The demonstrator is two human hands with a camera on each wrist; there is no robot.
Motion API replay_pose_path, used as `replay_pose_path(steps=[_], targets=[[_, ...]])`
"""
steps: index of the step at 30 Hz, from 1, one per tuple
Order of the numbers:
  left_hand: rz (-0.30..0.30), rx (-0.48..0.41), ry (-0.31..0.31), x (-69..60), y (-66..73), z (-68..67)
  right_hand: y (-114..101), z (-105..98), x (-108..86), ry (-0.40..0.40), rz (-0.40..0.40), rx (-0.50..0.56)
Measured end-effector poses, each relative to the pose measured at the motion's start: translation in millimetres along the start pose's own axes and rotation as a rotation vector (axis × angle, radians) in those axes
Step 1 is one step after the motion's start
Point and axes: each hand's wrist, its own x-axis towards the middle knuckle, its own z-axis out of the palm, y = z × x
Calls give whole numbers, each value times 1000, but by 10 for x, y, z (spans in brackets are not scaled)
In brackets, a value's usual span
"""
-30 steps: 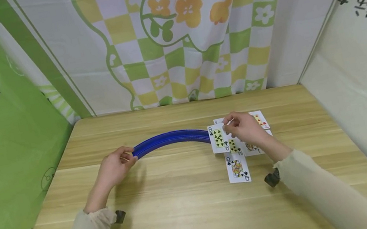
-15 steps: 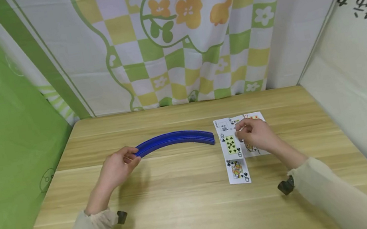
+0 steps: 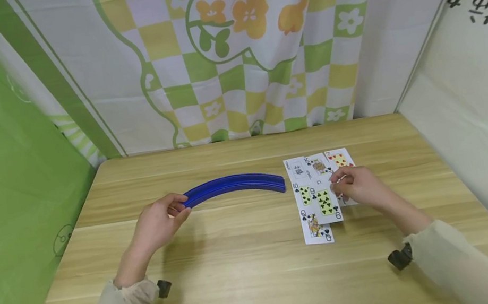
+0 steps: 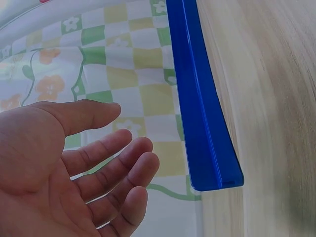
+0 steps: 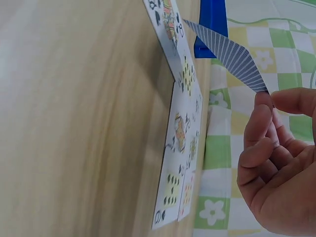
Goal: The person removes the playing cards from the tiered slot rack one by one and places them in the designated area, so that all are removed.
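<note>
My right hand pinches a nine of clubs at its edge between thumb and fingers. The card hangs above the other cards, and the right wrist view shows its striped back. Beneath it lie a queen of spades and a ten of spades, both partly covered. My left hand is beside the left end of a curved blue card holder. In the left wrist view the left fingers are loosely bent, with a gap between them and the holder.
A king of spades, a seven of hearts and a mostly white card lie along the back of the card group. More cards are partly hidden by my right hand. A patterned curtain hangs behind the wooden table.
My right hand has carried the nine of clubs away from the holder's right end, rightward and toward me. My left hand has barely moved.
</note>
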Motion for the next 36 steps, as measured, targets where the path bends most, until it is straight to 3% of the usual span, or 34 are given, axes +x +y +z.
replay_pose_path(steps=[11,19,29,36], targets=[[21,5,5,4,37,13,150,-22,-158,-30,29,-85],[80,30,26,38,163,3,236,2,-228,-49,41,-71],[91,57,-2,88,318,-31,310,4,-287,-76,91,-78],[105,66,-4,99,375,-52,379,-9,-305,-80,86,-163]])
